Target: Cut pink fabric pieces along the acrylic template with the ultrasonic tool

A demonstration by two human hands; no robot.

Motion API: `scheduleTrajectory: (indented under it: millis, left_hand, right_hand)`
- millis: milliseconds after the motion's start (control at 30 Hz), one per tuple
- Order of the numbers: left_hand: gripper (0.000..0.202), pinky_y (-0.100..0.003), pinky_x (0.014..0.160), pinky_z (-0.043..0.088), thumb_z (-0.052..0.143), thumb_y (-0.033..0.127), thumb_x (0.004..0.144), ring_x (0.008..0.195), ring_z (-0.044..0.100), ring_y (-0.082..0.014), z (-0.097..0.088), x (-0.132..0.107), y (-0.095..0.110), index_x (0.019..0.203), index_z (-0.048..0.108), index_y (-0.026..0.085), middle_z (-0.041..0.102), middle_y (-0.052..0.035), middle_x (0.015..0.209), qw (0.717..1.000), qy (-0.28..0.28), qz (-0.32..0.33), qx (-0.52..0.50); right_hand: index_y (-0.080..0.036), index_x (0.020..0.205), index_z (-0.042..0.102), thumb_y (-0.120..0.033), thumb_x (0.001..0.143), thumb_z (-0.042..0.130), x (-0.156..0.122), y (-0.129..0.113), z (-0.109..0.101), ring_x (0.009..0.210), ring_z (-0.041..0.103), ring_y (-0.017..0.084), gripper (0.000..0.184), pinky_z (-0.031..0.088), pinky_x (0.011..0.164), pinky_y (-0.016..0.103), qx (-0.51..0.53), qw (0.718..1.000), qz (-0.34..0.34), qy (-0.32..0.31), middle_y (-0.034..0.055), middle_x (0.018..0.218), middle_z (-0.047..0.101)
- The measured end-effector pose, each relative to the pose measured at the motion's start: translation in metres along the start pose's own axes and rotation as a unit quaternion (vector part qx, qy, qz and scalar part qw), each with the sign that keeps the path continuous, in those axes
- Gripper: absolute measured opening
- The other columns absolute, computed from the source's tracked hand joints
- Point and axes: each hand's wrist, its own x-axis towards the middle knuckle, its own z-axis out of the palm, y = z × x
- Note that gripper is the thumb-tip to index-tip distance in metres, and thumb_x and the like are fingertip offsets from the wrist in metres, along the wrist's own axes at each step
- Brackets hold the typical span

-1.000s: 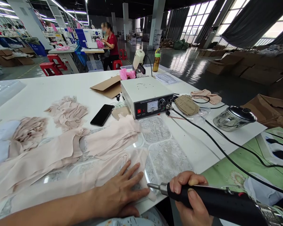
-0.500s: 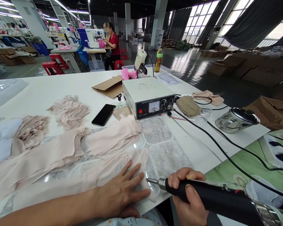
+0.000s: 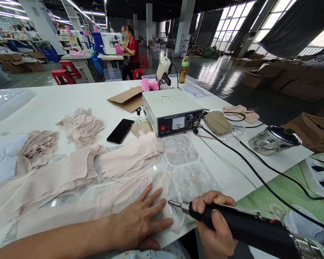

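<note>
With fingers spread, my left hand [image 3: 144, 219] lies flat on a pale pink piece of fabric [image 3: 162, 178], pressing it against the patterned mat. My right hand [image 3: 217, 223] is wrapped round a black handheld ultrasonic cutter [image 3: 240, 223], a thick pen-like tool with a pointed metal tip [image 3: 175, 204]. That tip is at the fabric's right edge, close to my left fingertips; whether it touches the cloth I cannot tell. More pink fabric strips [image 3: 132, 156] are layered behind and to the left of my hand.
A control box [image 3: 175, 111] with a dial stands behind the mat, its black cable [image 3: 248, 165] running right. Around it are a phone [image 3: 120, 131], a metal canister [image 3: 274, 141], a bottle [image 3: 183, 71] and crumpled fabric piles [image 3: 82, 126]. A person in red [image 3: 132, 50] sits at a sewing machine.
The view has shifted slightly, so the background sits a little further right. Both hands and the cutter hold nearly the same place on the fabric.
</note>
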Motion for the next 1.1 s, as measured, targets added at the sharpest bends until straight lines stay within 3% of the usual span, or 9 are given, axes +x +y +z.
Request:
scheduleTrajectory:
  millis: [400, 700, 867, 967, 1100]
  left_hand:
    - [0.067, -0.07, 0.103, 0.03, 0.071, 0.05, 0.081, 0.133, 0.035, -0.048, -0.005, 0.001, 0.0, 0.138, 0.046, 0.026, 0.048, -0.0184, 0.138, 1.0, -0.018, -0.003, -0.001]
    - [0.067, -0.073, 0.102, 0.028, 0.074, 0.047, 0.079, 0.132, 0.036, -0.0502, -0.004, 0.0, 0.0, 0.137, 0.049, 0.024, 0.048, -0.0199, 0.139, 1.0, -0.003, 0.005, -0.007]
    - [0.065, -0.07, 0.107, 0.023, 0.069, 0.051, 0.082, 0.135, 0.033, -0.0465, -0.003, -0.001, 0.0, 0.138, 0.047, 0.027, 0.047, -0.0187, 0.141, 1.0, 0.014, -0.001, -0.019]
    - [0.065, -0.063, 0.111, 0.024, 0.067, 0.051, 0.084, 0.137, 0.033, -0.0417, -0.01, -0.006, -0.001, 0.14, 0.045, 0.027, 0.045, -0.0168, 0.144, 0.999, 0.016, 0.001, -0.031]
    - [0.061, -0.052, 0.117, 0.022, 0.056, 0.044, 0.094, 0.141, 0.029, -0.0327, -0.022, -0.012, -0.007, 0.146, 0.035, 0.02, 0.038, -0.0154, 0.149, 0.998, 0.032, -0.018, -0.046]
  right_hand:
    - [-0.022, 0.084, 0.05, -0.023, 0.082, 0.058, 0.003, 0.002, 0.0, 0.054, 0.053, 0.009, 0.008, 0.051, 0.052, 0.029, -0.015, 1.0, -0.007, -0.014, -0.0035, 0.075, 0.048]
    - [-0.023, 0.086, 0.05, -0.024, 0.083, 0.058, 0.005, 0.009, 0.0, 0.055, 0.054, 0.01, 0.009, 0.051, 0.054, 0.03, -0.026, 0.999, -0.022, -0.01, -0.0033, 0.077, 0.049]
    - [-0.023, 0.084, 0.049, -0.024, 0.082, 0.059, 0.006, 0.009, 0.002, 0.055, 0.054, 0.01, 0.01, 0.051, 0.054, 0.029, -0.039, 0.999, -0.024, -0.016, -0.0037, 0.075, 0.05]
    - [-0.022, 0.085, 0.052, -0.026, 0.08, 0.056, 0.008, 0.006, -0.001, 0.054, 0.051, 0.01, 0.008, 0.048, 0.053, 0.028, -0.024, 0.999, -0.029, 0.02, -0.003, 0.074, 0.049]
    - [-0.023, 0.082, 0.051, -0.023, 0.077, 0.055, 0.014, 0.002, -0.014, 0.057, 0.047, 0.01, 0.006, 0.045, 0.054, 0.026, -0.006, 0.994, -0.035, 0.102, -0.0035, 0.075, 0.047]
